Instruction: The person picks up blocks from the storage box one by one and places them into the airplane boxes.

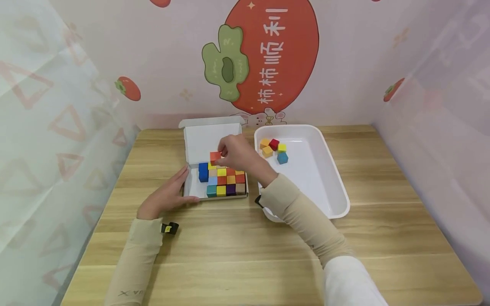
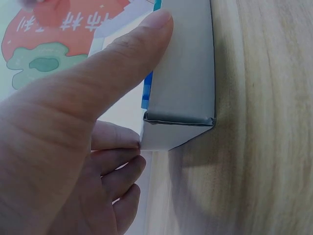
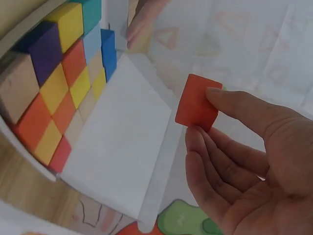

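Observation:
My right hand [image 1: 239, 155] pinches an orange-red wooden cube [image 3: 199, 103] between thumb and fingertips. It holds the cube above the back rows of a white cardboard box [image 1: 192, 190], whose lid [image 1: 208, 138] is folded back. Coloured cubes stand in rows in the box, among them a purple cube [image 1: 231, 189] at the front and dark blue cubes [image 1: 203, 172] towards the left. At the box's front left corner, my left hand [image 1: 166, 196] rests with fingers along the left side and its thumb [image 2: 132, 54] against the front wall. The right hand partly hides the back rows.
To the right of the box stands a white plastic tray [image 1: 310, 182]. Several loose cubes lie in its back left part, including a red cube [image 1: 274, 144] and a teal cube [image 1: 282, 158]. A printed wall [image 1: 164, 63] closes off the wooden table [image 1: 229, 255] behind.

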A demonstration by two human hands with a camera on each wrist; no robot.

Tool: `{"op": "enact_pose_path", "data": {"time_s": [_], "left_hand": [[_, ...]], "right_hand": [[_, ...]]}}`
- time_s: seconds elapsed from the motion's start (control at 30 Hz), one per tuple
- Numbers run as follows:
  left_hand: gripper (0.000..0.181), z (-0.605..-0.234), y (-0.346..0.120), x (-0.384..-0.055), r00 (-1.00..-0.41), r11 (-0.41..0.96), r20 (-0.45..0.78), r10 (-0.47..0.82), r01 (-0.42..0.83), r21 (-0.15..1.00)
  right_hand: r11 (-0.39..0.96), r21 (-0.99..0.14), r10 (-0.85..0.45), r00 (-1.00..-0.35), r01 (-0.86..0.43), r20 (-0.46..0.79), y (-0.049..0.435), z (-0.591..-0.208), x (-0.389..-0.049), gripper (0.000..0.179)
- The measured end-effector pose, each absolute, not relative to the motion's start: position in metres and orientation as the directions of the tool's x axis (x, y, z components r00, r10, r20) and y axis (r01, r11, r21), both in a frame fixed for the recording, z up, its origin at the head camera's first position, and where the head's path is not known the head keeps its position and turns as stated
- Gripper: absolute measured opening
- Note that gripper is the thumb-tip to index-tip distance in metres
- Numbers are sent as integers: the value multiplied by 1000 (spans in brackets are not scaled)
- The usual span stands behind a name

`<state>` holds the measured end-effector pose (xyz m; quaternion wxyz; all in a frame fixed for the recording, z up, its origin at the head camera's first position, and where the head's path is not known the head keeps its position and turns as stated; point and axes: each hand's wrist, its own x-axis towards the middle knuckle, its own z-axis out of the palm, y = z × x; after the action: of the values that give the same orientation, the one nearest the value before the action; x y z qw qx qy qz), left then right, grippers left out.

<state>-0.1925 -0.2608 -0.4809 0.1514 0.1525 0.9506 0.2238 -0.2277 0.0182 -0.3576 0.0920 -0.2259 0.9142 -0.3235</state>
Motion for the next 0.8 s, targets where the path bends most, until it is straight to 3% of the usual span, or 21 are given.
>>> {"op": "enact_pose_path", "data": {"time_s": [0.33,0.8], "left_hand": [[125,-481,-261,-194,-899,840,-197,390,260,476],[122,-480,-263,-194,-899,837,-191,393,264,479]], "right_hand": [[668,-602,-526,-850,-437,34,-26,-395,-222,21],[707,-614,-476,-878,-351,-46,-41,-419,-220,22]]}}
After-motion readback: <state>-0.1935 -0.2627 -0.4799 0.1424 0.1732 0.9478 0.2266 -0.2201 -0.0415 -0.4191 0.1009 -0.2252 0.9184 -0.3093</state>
